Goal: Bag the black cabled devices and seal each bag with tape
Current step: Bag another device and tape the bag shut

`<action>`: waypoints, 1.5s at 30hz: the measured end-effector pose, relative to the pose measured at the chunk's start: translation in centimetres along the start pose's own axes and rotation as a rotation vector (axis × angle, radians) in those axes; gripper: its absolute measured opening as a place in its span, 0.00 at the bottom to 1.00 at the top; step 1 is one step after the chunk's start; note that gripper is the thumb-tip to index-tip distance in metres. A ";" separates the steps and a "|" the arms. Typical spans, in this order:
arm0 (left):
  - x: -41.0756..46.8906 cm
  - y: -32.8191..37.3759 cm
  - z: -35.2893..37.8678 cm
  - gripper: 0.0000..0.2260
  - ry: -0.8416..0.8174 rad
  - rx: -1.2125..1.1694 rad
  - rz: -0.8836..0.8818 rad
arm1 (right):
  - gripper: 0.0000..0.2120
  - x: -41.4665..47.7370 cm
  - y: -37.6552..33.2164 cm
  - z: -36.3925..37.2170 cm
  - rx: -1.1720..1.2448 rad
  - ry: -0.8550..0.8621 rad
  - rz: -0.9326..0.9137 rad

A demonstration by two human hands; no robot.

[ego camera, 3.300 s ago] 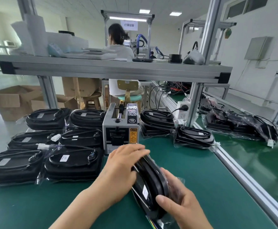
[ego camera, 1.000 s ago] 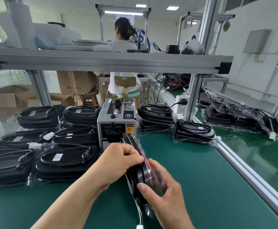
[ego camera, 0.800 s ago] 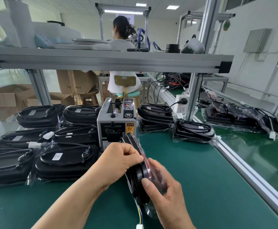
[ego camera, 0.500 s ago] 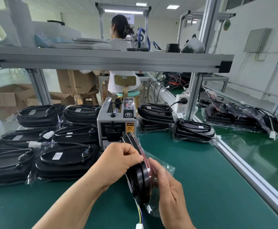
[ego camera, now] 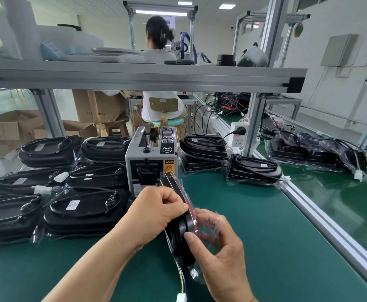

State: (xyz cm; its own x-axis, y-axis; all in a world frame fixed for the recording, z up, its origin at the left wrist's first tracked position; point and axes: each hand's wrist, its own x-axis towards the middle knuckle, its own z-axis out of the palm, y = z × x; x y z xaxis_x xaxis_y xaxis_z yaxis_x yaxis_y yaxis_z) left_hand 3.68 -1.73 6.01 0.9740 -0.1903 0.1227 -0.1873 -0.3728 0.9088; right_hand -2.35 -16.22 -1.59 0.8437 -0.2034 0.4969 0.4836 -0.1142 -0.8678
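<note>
Black "CAUTION" lettering is printed on the tape dispenser [ego camera: 151, 159]; a black device [ego camera: 179, 223] is held edgewise, gripped by left hand [ego camera: 156, 211] and right hand [ego camera: 218, 250] fingers, half inside clear bag [ego camera: 208, 227]

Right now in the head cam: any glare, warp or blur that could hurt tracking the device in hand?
Head view: strong wide-angle warp, so the shelf rail and side posts bow. Ceiling lights blow out, and the belt has a soft sheen at right. The clear bag shows glints that blur the device edge. The left hand and right hand are sharp, with no obvious motion blur.
</note>
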 end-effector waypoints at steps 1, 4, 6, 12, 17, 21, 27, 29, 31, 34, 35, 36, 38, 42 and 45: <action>0.0 0.0 0.1 0.07 0.005 0.009 0.004 | 0.15 0.0 -0.1 0.0 0.005 0.000 0.005; 0.1 -0.3 0.1 0.07 0.012 0.026 0.019 | 0.14 0.0 -0.1 0.0 0.002 -0.002 0.014; 0.1 -0.5 0.1 0.07 0.014 0.026 0.028 | 0.15 0.0 -0.1 0.0 0.002 -0.002 0.019; 0.1 -1.0 0.1 0.06 0.021 0.062 0.056 | 0.14 0.0 -0.4 0.1 0.006 -0.004 0.016; -0.1 -1.3 0.4 0.04 0.052 0.092 0.063 | 0.14 0.0 -0.3 0.1 0.008 -0.001 0.008; -0.1 -1.3 1.1 0.12 0.162 0.027 -0.015 | 0.14 0.0 -0.2 0.1 0.024 0.010 -0.004; 0.3 -1.2 1.6 0.11 0.216 -0.038 -0.067 | 0.14 0.0 -0.1 0.1 0.032 0.008 0.004; 0.3 -1.3 1.8 0.11 0.221 -0.043 -0.068 | 0.15 0.0 -0.1 0.0 0.030 0.007 0.012; 0.2 -1.6 2.0 0.09 0.228 -0.036 -0.057 | 0.15 0.0 -0.1 0.0 0.029 0.009 0.020; -0.2 -2.0 2.2 0.10 0.219 -0.040 -0.037 | 0.15 0.1 -0.1 0.0 0.037 0.010 0.021; -0.3 -2.0 2.2 0.11 0.209 -0.044 -0.029 | 0.15 0.1 -0.1 0.0 0.035 0.009 0.019; -0.4 -2.0 2.1 0.12 0.196 -0.050 -0.021 | 0.15 0.1 -0.1 0.0 0.032 0.008 0.018; -0.6 -2.2 2.0 0.12 0.173 -0.081 -0.014 | 0.15 0.1 -0.1 0.0 0.032 0.007 0.016; -0.9 -2.4 1.6 0.12 0.119 -0.218 -0.028 | 0.15 0.1 -0.1 0.0 0.043 0.013 0.015; -1.0 -2.5 1.5 0.12 0.047 -0.314 -0.045 | 0.15 0.1 0.0 0.0 0.052 0.017 0.016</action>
State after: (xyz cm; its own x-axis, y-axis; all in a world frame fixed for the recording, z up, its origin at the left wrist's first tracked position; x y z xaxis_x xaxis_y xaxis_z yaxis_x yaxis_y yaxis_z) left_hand 3.01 -1.96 3.03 0.9867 -0.1350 0.0909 -0.1023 -0.0803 0.9915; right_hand -2.29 -16.28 -1.58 0.8476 -0.2214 0.4822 0.4817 -0.0600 -0.8743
